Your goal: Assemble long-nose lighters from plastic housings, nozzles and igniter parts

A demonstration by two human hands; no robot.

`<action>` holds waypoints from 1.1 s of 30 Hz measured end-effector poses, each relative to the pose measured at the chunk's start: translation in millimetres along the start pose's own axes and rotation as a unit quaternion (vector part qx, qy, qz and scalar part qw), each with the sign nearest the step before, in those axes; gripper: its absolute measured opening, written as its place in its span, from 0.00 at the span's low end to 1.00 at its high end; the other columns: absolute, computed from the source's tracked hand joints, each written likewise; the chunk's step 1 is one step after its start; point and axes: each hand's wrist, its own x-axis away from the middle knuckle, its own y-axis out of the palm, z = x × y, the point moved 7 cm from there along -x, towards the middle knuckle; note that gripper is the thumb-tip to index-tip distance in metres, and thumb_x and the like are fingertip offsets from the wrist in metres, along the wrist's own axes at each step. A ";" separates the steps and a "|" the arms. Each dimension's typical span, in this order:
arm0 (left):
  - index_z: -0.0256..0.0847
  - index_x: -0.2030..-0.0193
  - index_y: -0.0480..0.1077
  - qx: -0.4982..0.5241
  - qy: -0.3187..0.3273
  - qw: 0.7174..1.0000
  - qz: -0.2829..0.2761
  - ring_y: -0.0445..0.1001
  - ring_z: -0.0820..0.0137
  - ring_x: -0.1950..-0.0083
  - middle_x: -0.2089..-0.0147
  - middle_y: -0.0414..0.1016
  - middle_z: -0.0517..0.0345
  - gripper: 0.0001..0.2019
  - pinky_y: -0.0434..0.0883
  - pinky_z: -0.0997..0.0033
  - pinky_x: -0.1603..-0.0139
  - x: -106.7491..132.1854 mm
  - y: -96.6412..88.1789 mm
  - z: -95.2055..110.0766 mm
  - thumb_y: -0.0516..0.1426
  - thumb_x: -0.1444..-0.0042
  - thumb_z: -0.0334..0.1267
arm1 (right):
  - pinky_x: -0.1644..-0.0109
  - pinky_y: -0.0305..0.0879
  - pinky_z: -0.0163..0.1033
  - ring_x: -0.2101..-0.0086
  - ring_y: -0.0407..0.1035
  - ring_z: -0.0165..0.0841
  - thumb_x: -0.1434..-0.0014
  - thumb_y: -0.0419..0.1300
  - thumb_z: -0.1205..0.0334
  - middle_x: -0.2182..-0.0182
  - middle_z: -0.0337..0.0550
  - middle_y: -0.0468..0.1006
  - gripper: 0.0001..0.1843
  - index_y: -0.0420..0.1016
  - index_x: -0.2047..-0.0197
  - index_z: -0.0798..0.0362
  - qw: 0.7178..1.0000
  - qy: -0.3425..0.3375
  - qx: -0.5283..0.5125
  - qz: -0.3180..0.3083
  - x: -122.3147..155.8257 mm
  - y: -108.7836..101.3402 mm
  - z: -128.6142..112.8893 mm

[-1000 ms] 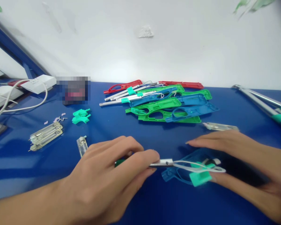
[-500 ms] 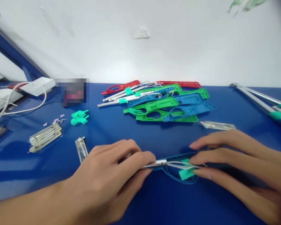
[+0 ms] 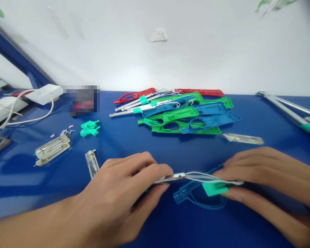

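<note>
My left hand point(image 3: 124, 193) is closed in a pinch on a thin metal tube point(image 3: 170, 178) with white wires point(image 3: 204, 176) running off its right end. My right hand point(image 3: 268, 179) holds the other end, with its fingers pressed on the wires and on a teal plastic piece point(image 3: 214, 188). Under them lies a blue plastic lighter shell point(image 3: 193, 196), tilted on the blue table point(image 3: 144, 144). Most of the tube is hidden under my left fingers.
A heap of green, blue and red lighter shells point(image 3: 186, 117) with metal tubes lies further back. Clear gas tanks point(image 3: 51, 150) and one single tank point(image 3: 91, 162) are at the left, teal parts point(image 3: 90, 128) behind them, another clear tank point(image 3: 244, 138) at the right. Power strip and cables point(image 3: 28, 100) far left.
The blue shell under the tube shifted and tilted, so its left tip now shows lower. My right fingers slid along the wires and the teal piece. My left hand stayed put.
</note>
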 end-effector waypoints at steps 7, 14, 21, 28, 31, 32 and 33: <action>0.45 0.38 0.75 -0.002 0.010 1.000 -0.007 0.85 0.70 0.59 0.52 0.84 0.62 0.09 0.78 0.67 0.62 1.7 2.8 2.4 0.59 0.19 0.31 | 0.50 0.86 0.56 0.55 0.86 0.51 0.29 0.72 0.46 0.60 0.39 0.90 0.10 0.90 0.45 0.28 0.997 0.014 -0.070 0.038 1.8 -2.3 5.0; 0.46 0.44 0.77 -0.046 0.008 0.999 -0.022 0.84 0.68 0.64 0.57 0.84 0.63 0.12 0.80 0.66 0.68 2.6 8.0 14.4 0.52 0.13 0.35 | 0.56 0.90 0.57 0.56 0.89 0.55 0.38 0.78 0.39 0.65 0.42 0.90 0.13 0.95 0.52 0.29 0.986 0.027 -0.133 0.094 5.9 -0.3 6.1; 0.46 0.46 0.80 -0.079 0.010 0.996 -0.034 0.80 0.67 0.67 0.60 0.83 0.63 0.15 0.75 0.65 0.76 5.2 9.9 15.7 0.51 0.12 0.39 | 0.42 0.89 0.63 0.53 0.88 0.52 0.30 0.73 0.44 0.62 0.39 0.90 0.11 0.92 0.47 0.28 0.995 0.016 -0.102 -0.015 5.2 4.9 17.7; 0.47 0.41 0.78 -0.109 0.012 0.993 -0.044 0.81 0.66 0.65 0.55 0.83 0.61 0.13 0.72 0.64 0.75 11.4 11.7 11.9 0.52 0.16 0.32 | 0.50 0.89 0.53 0.49 0.86 0.48 0.25 0.65 0.43 0.58 0.36 0.90 0.11 0.87 0.45 0.26 0.998 0.015 -0.030 -0.044 13.9 7.0 21.6; 0.47 0.38 0.78 -0.127 0.012 0.991 -0.037 0.81 0.65 0.63 0.53 0.83 0.59 0.15 0.71 0.64 0.75 10.3 11.0 9.0 0.55 0.22 0.28 | 0.52 0.89 0.53 0.53 0.87 0.49 0.26 0.66 0.48 0.58 0.37 0.90 0.11 0.88 0.44 0.28 0.998 -0.004 -0.030 -0.061 13.4 9.5 17.2; 0.46 0.37 0.77 -0.131 0.014 0.991 -0.037 0.81 0.65 0.63 0.53 0.83 0.59 0.17 0.71 0.64 0.75 10.0 10.6 8.4 0.55 0.24 0.26 | 0.52 0.89 0.54 0.54 0.87 0.49 0.27 0.66 0.48 0.59 0.37 0.90 0.11 0.87 0.44 0.28 0.997 -0.006 -0.034 -0.062 12.4 9.5 16.1; 0.46 0.37 0.77 -0.133 0.018 0.990 -0.041 0.81 0.64 0.63 0.53 0.83 0.59 0.18 0.71 0.64 0.75 9.8 10.5 8.3 0.56 0.26 0.25 | 0.52 0.90 0.55 0.54 0.87 0.50 0.27 0.67 0.49 0.58 0.37 0.90 0.12 0.87 0.43 0.28 0.997 -0.003 -0.039 -0.067 11.1 10.2 15.8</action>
